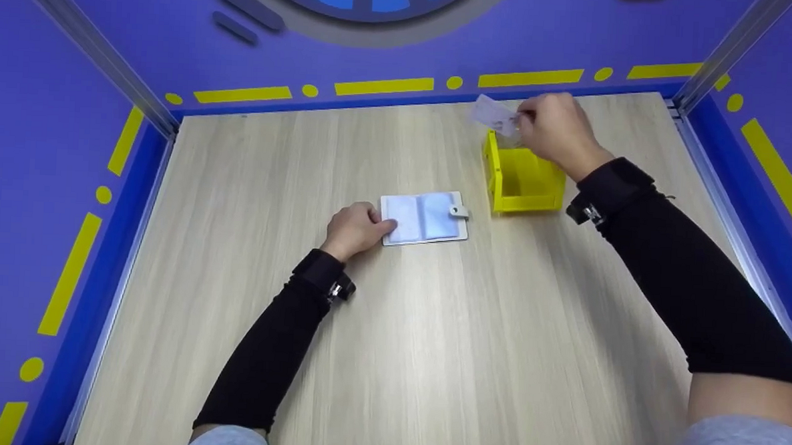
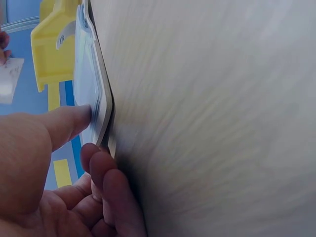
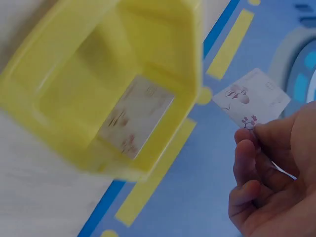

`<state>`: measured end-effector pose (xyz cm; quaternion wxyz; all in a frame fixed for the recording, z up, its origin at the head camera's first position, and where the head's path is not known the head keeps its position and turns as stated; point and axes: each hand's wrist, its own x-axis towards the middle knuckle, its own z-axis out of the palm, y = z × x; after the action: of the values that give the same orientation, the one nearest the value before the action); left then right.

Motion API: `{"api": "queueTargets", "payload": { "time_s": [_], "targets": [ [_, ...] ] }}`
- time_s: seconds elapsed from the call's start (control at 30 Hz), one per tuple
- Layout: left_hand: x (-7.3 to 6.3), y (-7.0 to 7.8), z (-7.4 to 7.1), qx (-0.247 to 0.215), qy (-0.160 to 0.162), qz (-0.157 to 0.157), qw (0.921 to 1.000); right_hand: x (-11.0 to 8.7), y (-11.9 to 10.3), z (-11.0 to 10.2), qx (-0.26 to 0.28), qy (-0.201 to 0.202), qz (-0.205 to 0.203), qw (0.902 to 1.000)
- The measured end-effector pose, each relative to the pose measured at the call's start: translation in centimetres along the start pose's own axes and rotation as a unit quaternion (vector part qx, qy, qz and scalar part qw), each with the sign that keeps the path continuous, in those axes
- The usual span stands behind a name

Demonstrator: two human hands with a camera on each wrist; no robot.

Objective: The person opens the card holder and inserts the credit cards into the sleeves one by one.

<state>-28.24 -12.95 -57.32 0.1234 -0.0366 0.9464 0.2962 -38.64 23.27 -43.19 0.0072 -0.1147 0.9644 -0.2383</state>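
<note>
A white card holder (image 1: pixel 441 218) lies spread on the table, clear sleeves showing and its snap strap (image 1: pixel 458 212) pointing right. My left hand (image 1: pixel 357 229) grips its left edge; in the left wrist view the thumb (image 2: pixel 74 121) presses on the sleeve while the curled fingers sit at the edge below. Up over the back of the yellow bin (image 1: pixel 527 203), my right hand (image 1: pixel 555 129) pinches a white card (image 3: pixel 253 98) with a flower print between thumb and forefinger. Inside the bin, a similar printed card (image 3: pixel 138 116) is visible in the right wrist view.
The wooden table (image 1: pixel 271 170) is enclosed by blue panels with yellow markings at the back and both sides. Metal rails (image 1: pixel 719 170) run along the side edges. The bin stands to the right of the card holder, a short gap between them.
</note>
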Motion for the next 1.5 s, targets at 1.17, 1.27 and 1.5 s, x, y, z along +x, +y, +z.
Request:
{"api": "queueTargets", "payload": {
  "time_s": [1.17, 1.27, 1.5],
  "targets": [
    [1.4, -1.3, 1.2, -0.001, 0.007, 0.003, 1.0000, -5.2, -6.7, 9.3, 0.020, -0.193, 0.049, 0.9798],
    [1.2, -1.1, 1.1, 0.001, 0.006, 0.000, 1.0000, -5.3, -6.6, 9.6, 0.018, -0.192, 0.054, 0.9797],
    [1.3, -1.2, 1.3, 0.003, 0.012, 0.007, 0.9999, -5.3, -6.5, 10.3, 0.022, -0.195, 0.056, 0.9789]
  ]
}}
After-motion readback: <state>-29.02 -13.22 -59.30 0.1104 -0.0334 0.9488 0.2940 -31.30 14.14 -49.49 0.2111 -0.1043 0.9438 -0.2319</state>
